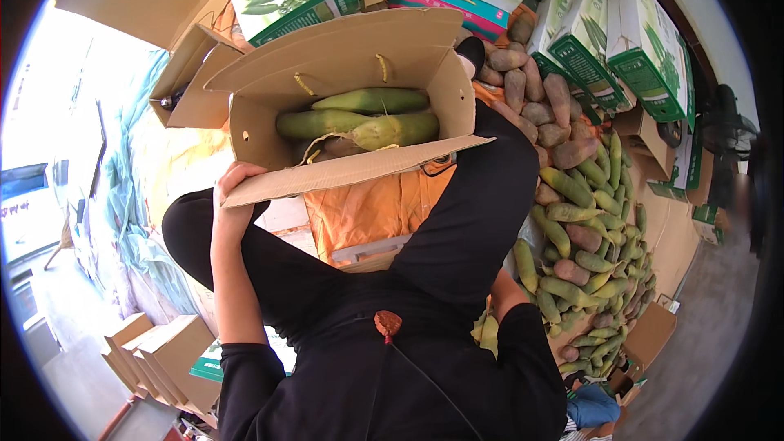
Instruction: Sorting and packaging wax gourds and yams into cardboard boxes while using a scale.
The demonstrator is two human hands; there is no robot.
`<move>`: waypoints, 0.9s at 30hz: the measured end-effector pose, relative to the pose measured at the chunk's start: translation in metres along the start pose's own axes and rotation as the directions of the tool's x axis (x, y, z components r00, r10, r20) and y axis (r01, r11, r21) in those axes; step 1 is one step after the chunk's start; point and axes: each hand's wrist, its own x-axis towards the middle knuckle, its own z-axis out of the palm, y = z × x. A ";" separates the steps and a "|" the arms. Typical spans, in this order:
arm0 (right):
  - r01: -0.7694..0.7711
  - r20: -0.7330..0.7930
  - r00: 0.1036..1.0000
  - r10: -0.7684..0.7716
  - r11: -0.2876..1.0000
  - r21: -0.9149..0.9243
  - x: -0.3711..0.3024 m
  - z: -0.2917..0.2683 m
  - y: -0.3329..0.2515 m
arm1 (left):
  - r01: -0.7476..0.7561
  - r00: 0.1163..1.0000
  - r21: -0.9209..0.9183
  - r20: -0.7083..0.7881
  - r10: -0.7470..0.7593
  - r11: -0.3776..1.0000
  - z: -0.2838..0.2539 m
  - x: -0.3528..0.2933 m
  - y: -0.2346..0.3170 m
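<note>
An open cardboard box [343,49] stands in front of me between my bent legs, its flaps raised. Several long green radishes [398,131] lie inside it. Yellow cord loops poke through its far wall, and another cord lies across the radishes. At the near left corner, my left hand [235,183] is closed round the edge of the near flap [351,173]. My right forearm [508,294] reaches down beside my right thigh, which hides the hand. Beside that forearm is a yellowish-green thing [486,331], too covered to name.
A large pile of green radishes [572,290] spreads on my right, with reddish-brown roots [559,98] toward the far end. Printed green-and-white boxes [649,49] stand beyond. Folded cardboard boxes [171,351] sit at lower left. Orange sheeting [367,216] covers the floor.
</note>
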 end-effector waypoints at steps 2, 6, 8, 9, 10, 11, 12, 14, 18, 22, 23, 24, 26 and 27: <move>-0.040 -0.016 0.999 0.041 0.998 0.053 -0.003 -0.013 -0.007 | -0.007 1.000 -0.004 0.001 0.007 1.000 0.001 0.002 -0.001; -0.121 -0.028 0.992 0.126 0.981 0.154 0.025 -0.038 -0.024 | -0.017 1.000 -0.007 -0.013 0.017 1.000 0.000 0.001 -0.005; 0.110 -0.159 0.955 -0.250 0.797 -0.594 0.035 -0.055 -0.051 | -0.026 1.000 -0.008 -0.013 0.026 1.000 -0.001 -0.001 -0.007; 0.116 -0.159 0.952 -0.260 0.792 -0.600 0.039 -0.069 -0.066 | -0.021 1.000 -0.015 -0.014 0.021 1.000 0.000 -0.001 -0.008; 0.065 -0.305 0.923 -0.236 0.876 -0.478 0.043 -0.080 -0.081 | -0.016 1.000 -0.017 -0.018 0.015 1.000 0.000 0.000 -0.008; 0.032 -0.440 0.878 -0.189 0.940 -0.340 0.045 -0.088 -0.090 | -0.018 1.000 -0.025 -0.022 0.017 1.000 0.000 0.000 -0.008; 0.039 -0.435 0.879 -0.195 0.939 -0.342 0.045 -0.083 -0.101 | -0.035 0.999 -0.012 -0.019 0.035 0.999 -0.001 0.000 -0.007; 0.021 -0.468 0.860 -0.204 0.930 -0.367 0.040 -0.070 -0.128 | -0.050 0.999 0.000 -0.020 0.050 0.999 -0.002 -0.002 -0.008; 0.310 -0.178 0.847 -0.500 0.739 -0.598 0.032 -0.011 -0.203 | -0.020 1.000 -0.040 -0.020 0.019 0.999 0.000 -0.002 -0.010; 0.433 -0.073 0.787 -0.613 0.632 -0.643 0.013 0.074 -0.296 | -0.033 0.999 -0.032 -0.021 0.033 0.999 0.000 -0.003 -0.012; 0.486 -0.020 0.760 -0.650 0.587 -0.648 0.009 0.092 -0.317 | -0.035 0.999 -0.035 -0.020 0.034 0.999 0.000 -0.004 -0.013; 0.535 0.021 0.747 -0.664 0.583 -0.612 0.008 0.103 -0.334 | -0.046 0.999 -0.036 -0.026 0.045 0.998 0.001 -0.004 -0.015; 0.628 0.086 0.705 -0.704 0.563 -0.537 0.004 0.132 -0.366 | -0.057 0.998 -0.038 -0.035 0.055 0.998 0.001 -0.003 -0.015; 0.671 0.107 0.677 -0.729 0.550 -0.498 -0.001 0.151 -0.378 | -0.057 0.998 -0.037 -0.035 0.056 0.998 0.001 -0.003 -0.014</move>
